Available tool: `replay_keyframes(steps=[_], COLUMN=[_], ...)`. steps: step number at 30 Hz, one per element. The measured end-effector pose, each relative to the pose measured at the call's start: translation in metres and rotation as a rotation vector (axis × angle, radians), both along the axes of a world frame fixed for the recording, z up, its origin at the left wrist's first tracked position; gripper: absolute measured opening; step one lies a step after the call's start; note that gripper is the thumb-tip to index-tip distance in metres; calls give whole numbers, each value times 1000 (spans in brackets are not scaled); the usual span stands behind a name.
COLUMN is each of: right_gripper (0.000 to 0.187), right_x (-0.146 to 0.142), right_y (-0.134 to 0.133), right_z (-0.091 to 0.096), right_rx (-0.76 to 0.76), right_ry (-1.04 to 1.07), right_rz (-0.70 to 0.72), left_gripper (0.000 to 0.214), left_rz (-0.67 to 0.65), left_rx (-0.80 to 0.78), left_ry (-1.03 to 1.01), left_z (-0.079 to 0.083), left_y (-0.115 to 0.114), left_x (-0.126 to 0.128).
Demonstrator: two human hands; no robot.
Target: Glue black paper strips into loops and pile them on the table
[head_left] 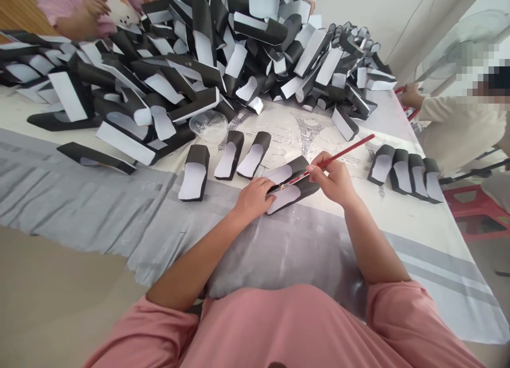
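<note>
In front of me lie two black-and-white folded paper pieces [283, 197], side by side and slanted, each black with a pale rounded panel. My left hand [255, 199] grips their near left ends, thumb and fingers pressed on them. My right hand [333, 178] pinches a thin red-handled brush [353, 146]. The brush's tip points down-left along the seam between the two pieces, close to my left fingers. Just beyond my left hand stand similar single pieces [194, 172], and a clear plastic bowl [208, 125] with whitish contents sits behind them.
A large heap of black-and-white paper pieces [191, 65] covers the table's far side. Several more stand in a row [416, 174] at right. Another person's hands [95, 2] show at the far left; a further person [442, 113] sits at right near a red stool [480, 208].
</note>
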State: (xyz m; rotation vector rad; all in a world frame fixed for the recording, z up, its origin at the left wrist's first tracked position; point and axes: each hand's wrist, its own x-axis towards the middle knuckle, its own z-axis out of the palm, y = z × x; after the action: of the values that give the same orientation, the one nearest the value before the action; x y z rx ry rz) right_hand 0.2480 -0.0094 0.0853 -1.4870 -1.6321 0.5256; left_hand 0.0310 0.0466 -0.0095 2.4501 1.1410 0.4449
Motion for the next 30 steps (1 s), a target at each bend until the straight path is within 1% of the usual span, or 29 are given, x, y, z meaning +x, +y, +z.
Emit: replay_keyframes(steps=[4, 9, 14, 18, 20, 23, 25, 26, 28, 30], right_gripper=[37, 38, 44, 45, 45, 38, 31, 28, 23, 15], right_x=[0, 2, 1, 1, 4, 9, 10, 9, 3, -5], right_y=[2, 4, 7, 7, 4, -2, -5, -6, -5, 0], right_z=[1, -2, -6, -4, 0, 7, 9, 8, 1, -13], right_rx=[13, -38, -75, -66, -4, 220, 347, 370, 353, 323], right_ry=[56, 141, 202, 204, 197, 203, 184, 145, -21, -263], right_rz=[-41, -89, -69, -73, -93, -131, -78, -19, 129, 232], left_gripper=[31, 31, 32, 28, 25, 24, 24, 25, 25, 25], left_rz=[-7, -12, -6, 4, 14, 34, 34, 32, 31, 38], left_rx=[3, 7, 12, 18, 11, 1, 12, 24, 49, 64], left_ry=[-2, -7, -3, 0, 3, 14, 23, 29, 45, 54], left_z=[1, 1, 1, 4, 5, 6, 8, 8, 10, 12], left_y=[-1, -1, -2, -3, -4, -5, -5, -6, -6, -8], left_x=[0, -1, 0, 0, 0, 1, 1, 2, 2, 3])
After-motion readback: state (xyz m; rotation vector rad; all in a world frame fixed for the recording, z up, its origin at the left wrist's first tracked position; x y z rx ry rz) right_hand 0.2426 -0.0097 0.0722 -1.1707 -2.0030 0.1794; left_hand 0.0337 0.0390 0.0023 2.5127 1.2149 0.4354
